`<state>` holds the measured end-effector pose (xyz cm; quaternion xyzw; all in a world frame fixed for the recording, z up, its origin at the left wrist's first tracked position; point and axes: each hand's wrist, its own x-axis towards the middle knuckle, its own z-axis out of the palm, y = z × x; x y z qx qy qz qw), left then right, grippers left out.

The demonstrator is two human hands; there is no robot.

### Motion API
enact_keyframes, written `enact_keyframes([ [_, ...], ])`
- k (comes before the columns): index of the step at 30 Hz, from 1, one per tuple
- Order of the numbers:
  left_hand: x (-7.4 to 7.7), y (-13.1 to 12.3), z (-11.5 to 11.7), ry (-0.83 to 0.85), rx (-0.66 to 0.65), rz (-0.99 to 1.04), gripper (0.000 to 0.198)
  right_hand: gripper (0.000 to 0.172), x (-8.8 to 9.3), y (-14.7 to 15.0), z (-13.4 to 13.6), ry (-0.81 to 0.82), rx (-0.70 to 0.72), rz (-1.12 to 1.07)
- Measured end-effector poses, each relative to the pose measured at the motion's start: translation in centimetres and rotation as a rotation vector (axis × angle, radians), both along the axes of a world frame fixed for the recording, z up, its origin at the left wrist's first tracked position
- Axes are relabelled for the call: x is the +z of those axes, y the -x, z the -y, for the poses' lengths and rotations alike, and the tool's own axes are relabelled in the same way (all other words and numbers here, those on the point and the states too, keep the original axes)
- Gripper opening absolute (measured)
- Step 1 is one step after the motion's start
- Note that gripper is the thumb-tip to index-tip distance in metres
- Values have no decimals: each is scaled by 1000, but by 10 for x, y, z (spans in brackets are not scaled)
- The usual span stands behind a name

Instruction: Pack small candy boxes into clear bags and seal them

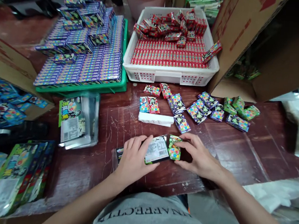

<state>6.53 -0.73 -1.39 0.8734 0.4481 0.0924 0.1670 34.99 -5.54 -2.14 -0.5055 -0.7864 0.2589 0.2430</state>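
My left hand (136, 156) lies over a printed plastic bag (158, 149) on the table, thumb and fingers around its near part. The bag's barcode label faces up, and its open-looking end points right. Just beyond that end is a small green box (174, 148), upright against the bag's mouth. My right hand (196, 155) grips this box between thumb and fingers from the right side. Ahead of both hands lie a white plastic strip (156, 119), several purple boxes (181, 123), and a few red boxes (164, 91).
A white basket (167, 76) of red boxes stands at the back, beside a green tray (126, 53) stacked with purple boxes. Flat printed bags (71, 122) lie left. An open carton (236, 88) stands right, near loose green boxes (238, 104). Another carton (8, 63) holds blue packs.
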Motion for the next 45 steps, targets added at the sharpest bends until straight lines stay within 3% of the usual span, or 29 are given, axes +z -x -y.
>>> enact_keyframes([
  [4,4,-1,3,-89,75,17,82,52,9,8,-2,-33,-104,13],
  [8,6,3,5,-106,87,32,84,51,21,8,-17,-28,20,4],
  [13,13,9,-4,46,53,0,84,50,32,-4,-36,39,189,40],
  [19,29,-34,-38,37,39,-71,44,49,17,3,-35,77,280,70],
  [23,32,-62,-55,191,21,-179,36,52,11,7,-31,86,268,68],
  [31,29,-54,-71,263,-21,-219,41,51,7,1,-31,67,265,67],
  [36,25,-61,-78,245,5,-208,30,49,5,1,-30,71,286,83],
  [40,36,-30,-63,221,2,-77,35,53,10,-3,-28,56,282,84],
  [42,41,-1,-46,203,-52,-4,56,59,14,-4,-28,20,228,70],
  [45,37,38,-17,168,-144,-74,99,66,15,2,-30,-21,133,82],
])
